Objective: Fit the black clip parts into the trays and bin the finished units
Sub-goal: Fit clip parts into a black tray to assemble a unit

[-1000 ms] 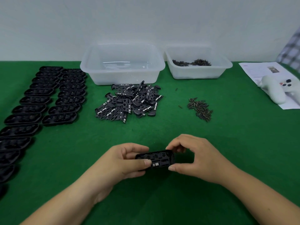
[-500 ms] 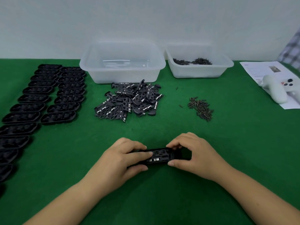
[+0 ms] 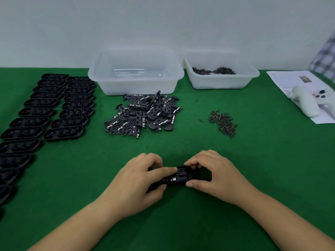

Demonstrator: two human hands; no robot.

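Observation:
A black tray with a clip part in it (image 3: pixel 178 176) lies low over the green table near its front middle. My left hand (image 3: pixel 139 180) grips its left end, index finger laid across its top. My right hand (image 3: pixel 212 171) pinches its right end between thumb and curled fingers. A loose pile of black clip parts (image 3: pixel 143 115) lies in the middle of the table. Two rows of black trays (image 3: pixel 49 113) run down the left side. A large clear bin (image 3: pixel 136 73) stands behind the pile.
A smaller clear bin (image 3: pixel 221 77) with small dark pieces stands at the back right. A heap of small dark screws (image 3: pixel 223 123) lies right of the clip pile. A white controller (image 3: pixel 306 102) rests on a paper sheet (image 3: pixel 290 78) at the far right.
Both hands have lowered the tray toward the table. My left index finger has slid further over its top, and the right hand has closed in on its right end.

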